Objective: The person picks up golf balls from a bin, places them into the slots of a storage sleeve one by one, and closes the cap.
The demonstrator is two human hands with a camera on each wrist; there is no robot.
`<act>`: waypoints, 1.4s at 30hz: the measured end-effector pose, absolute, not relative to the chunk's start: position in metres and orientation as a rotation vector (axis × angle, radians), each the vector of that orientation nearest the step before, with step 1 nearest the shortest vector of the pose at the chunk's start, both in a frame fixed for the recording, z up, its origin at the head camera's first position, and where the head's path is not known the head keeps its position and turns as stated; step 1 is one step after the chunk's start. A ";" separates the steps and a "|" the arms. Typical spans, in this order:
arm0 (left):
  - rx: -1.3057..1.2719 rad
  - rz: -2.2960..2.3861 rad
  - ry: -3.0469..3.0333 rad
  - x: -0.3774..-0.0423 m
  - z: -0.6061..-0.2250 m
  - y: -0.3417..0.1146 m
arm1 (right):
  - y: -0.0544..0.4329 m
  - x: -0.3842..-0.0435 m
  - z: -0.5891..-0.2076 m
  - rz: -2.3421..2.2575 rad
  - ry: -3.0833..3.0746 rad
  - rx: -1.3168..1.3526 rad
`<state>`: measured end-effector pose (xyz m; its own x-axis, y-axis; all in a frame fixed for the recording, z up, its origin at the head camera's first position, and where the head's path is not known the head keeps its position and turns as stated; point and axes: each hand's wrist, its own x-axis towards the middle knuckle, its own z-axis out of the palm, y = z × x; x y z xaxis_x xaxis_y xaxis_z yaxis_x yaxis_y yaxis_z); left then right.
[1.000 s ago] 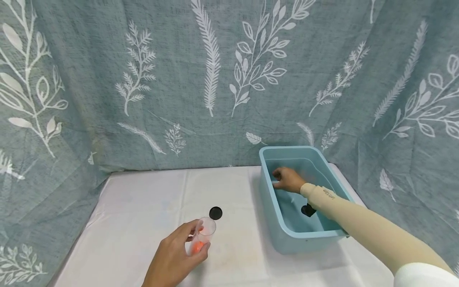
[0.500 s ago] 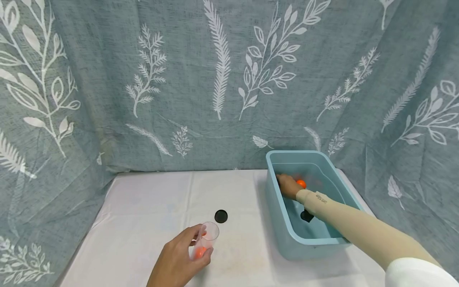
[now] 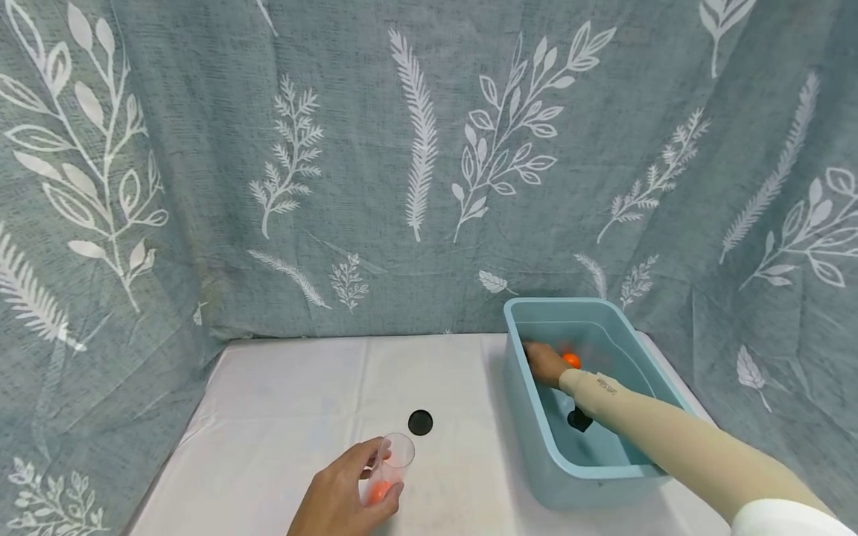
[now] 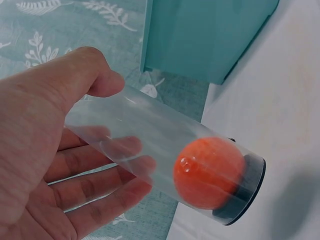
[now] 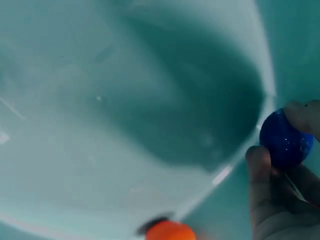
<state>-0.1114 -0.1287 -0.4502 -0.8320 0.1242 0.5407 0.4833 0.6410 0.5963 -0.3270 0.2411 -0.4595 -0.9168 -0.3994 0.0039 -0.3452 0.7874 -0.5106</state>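
My left hand (image 3: 345,497) grips a clear plastic tube (image 3: 389,469) that stands on the white table; an orange ball (image 4: 207,172) sits at its dark bottom. My right hand (image 3: 544,362) reaches into the light blue tub (image 3: 529,439), near its far left wall. In the right wrist view its fingers (image 5: 260,167) pinch a small dark blue ball (image 5: 285,140). A loose orange ball (image 3: 571,360) lies in the tub right beside that hand, also seen as the orange ball (image 5: 167,231) at the bottom edge of the right wrist view.
A black round cap (image 3: 420,422) lies on the white table (image 3: 281,402) just beyond the tube. A black thing (image 3: 579,420) shows inside the tub under my forearm. A leaf-patterned teal curtain (image 3: 402,149) closes off the back and sides.
My right hand has moved deeper into the tub toward its left wall, and the orange ball has come into view beside it. My left hand keeps holding the tube.
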 end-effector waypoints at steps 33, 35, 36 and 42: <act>-0.504 -1.129 -2.466 -0.105 -0.437 -0.108 | 0.234 -0.243 -0.321 -1.467 2.668 -0.468; -0.508 -1.136 -2.475 -0.106 -0.434 -0.107 | 0.228 -0.234 -0.313 -1.522 2.625 -0.495; -0.504 -1.138 -2.482 -0.106 -0.432 -0.107 | 0.225 -0.229 -0.310 -1.559 2.594 -0.514; -0.526 -1.164 -2.491 -0.105 -0.428 -0.101 | 0.205 -0.205 -0.302 -1.792 2.424 -0.640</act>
